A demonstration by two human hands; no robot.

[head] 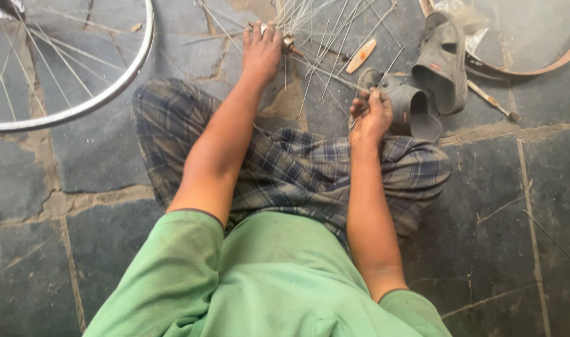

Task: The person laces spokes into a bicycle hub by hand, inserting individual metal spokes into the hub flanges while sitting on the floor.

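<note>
Sitting cross-legged on the stone floor (497, 206), the hub (289, 43) is pinned down by the left hand (260, 50), fingers laid flat over it, seemingly to steady the fan of spokes (325, 37). One spoke end is pinched by the right hand (370, 115), closed near the knee. A wheel (119, 87) lies at left, sandals (432, 75) at right.

To your upper left lies a spoked bicycle wheel (79, 68) on the dark stone floor (516, 237). At upper right you have a pair of grey sandals (432, 78), a bare curved rim (547, 59) behind them, and a small wooden-handled tool (362, 55) between the sandals and the spokes.
</note>
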